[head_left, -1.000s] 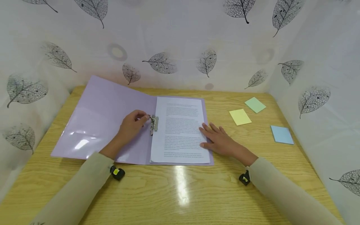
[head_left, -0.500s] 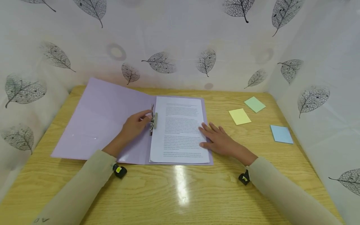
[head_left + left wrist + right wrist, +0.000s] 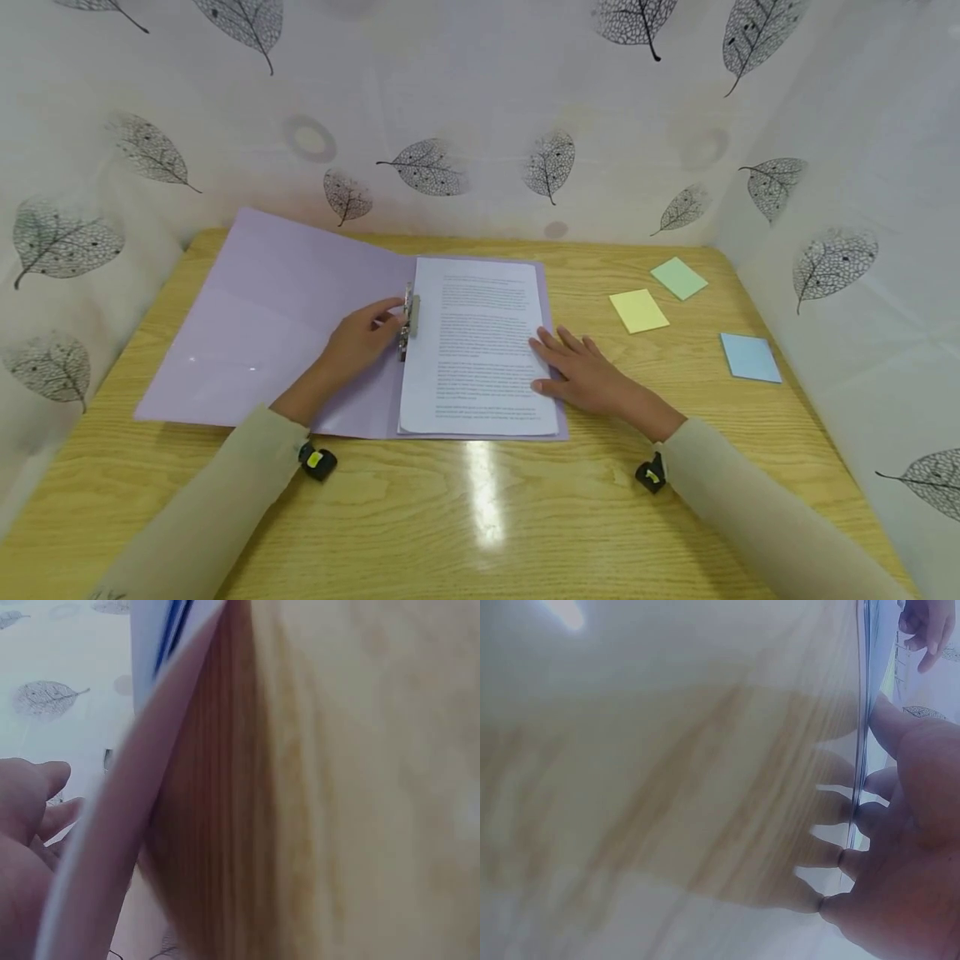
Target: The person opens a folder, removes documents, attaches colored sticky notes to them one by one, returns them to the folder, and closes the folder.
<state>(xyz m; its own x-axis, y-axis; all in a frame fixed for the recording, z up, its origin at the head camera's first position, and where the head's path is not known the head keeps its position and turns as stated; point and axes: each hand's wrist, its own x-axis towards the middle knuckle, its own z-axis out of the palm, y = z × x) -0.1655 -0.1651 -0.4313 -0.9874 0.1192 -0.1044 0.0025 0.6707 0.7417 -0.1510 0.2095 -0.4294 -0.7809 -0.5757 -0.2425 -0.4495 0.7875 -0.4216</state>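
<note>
A purple folder (image 3: 277,308) lies spread on the table, with a stack of printed white sheets (image 3: 480,358) on its right side. At the sheets' left edge is a metal clip (image 3: 405,342). The left hand (image 3: 356,337) has its thumb and index finger at the upper part of this clip, gripping its lever; the fingertips partly cover it. Fingers spread, the right hand (image 3: 581,375) rests on the right edge of the sheets and folder. In the left wrist view the left hand (image 3: 26,825) is partly hidden behind the folder's edge (image 3: 112,817). The right wrist view shows the right hand (image 3: 907,847) at the folder's edge.
Right of the folder lie a yellow note pad (image 3: 639,311), a green one (image 3: 678,277) and a blue one (image 3: 750,357). The wooden table (image 3: 420,517) is bordered by a leaf-patterned cloth (image 3: 465,83) at the back and sides.
My left hand has shifted slightly right with the clip's lever, which now stands closer to the sheets and shows above the fingers. My right hand has stayed in place.
</note>
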